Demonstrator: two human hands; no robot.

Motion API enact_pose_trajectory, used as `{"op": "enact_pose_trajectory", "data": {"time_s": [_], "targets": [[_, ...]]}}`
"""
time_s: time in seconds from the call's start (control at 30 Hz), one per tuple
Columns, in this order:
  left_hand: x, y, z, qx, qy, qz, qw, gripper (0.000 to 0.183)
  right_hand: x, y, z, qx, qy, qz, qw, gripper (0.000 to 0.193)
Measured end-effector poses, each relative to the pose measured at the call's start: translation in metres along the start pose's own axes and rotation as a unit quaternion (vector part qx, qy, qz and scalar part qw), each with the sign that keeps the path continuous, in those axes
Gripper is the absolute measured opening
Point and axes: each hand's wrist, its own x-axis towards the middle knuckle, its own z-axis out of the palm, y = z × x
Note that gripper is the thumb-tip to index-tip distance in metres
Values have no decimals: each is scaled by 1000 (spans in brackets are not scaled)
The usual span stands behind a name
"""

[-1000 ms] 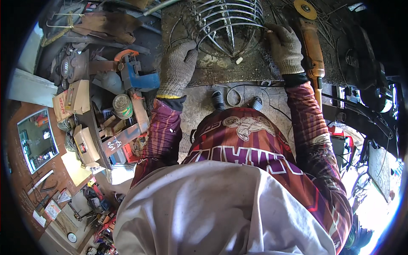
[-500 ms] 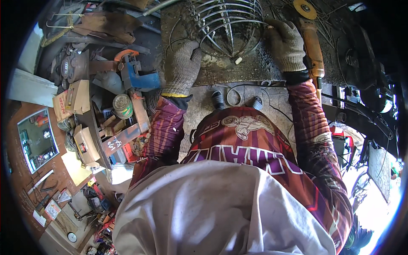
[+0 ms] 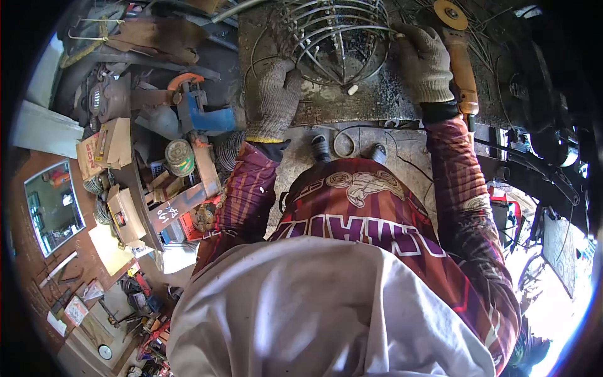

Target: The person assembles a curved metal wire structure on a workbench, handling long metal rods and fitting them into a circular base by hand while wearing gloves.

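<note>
A rounded cage of bent metal wire, with curved ribs and hoops, rests on the dark metal workbench. My left hand, in a grey knit glove, is closed at the cage's lower left, its fingertips pinching the hoop wire. On the opposite side my right hand, gloved alike, has its fingers bent around the cage's right edge. Fingertips of both hands are partly hidden by the gloves. A small white stub lies just below the point where the ribs meet.
An orange angle grinder with a tan disc lies right of my right hand. Loose wires cover the bench's right side. Left of the bench stand a blue clamp-like tool, a round can and cardboard boxes.
Both hands stay at the cage's sides. The cage's upper hoops have shifted slightly, and my left hand has moved a little to the right.
</note>
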Motion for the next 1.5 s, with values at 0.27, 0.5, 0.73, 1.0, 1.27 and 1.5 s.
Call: {"op": "enact_pose_trajectory", "data": {"time_s": [0.27, 0.5, 0.73, 1.0, 1.27, 1.5], "targets": [[4, -10, -8, -22, -45, 16, 999, 26, -6, 3, -1, 27, -18, 49, 998, 21], [3, -13, -6, -1, -35, 24, 999, 27, -5, 7, 0, 5, -8, 16, 1000, 21], [3, -3, -11, 18, -44, 20, 999, 27, -2, 3, -3, -12, -7, -5, 1000, 21], [5, -6, -12, -19, -56, 19, 998, 26, 1, 4, -2, -20, 2, -23, 1000, 20], [4, -3, -10, -12, -50, 17, 999, 26, -2, 6, 0, -1, 3, -8, 1000, 20], [2, -12, -4, -18, -32, 24, 999, 26, -2, 5, 0, -3, -1, -8, 1000, 21]]}}
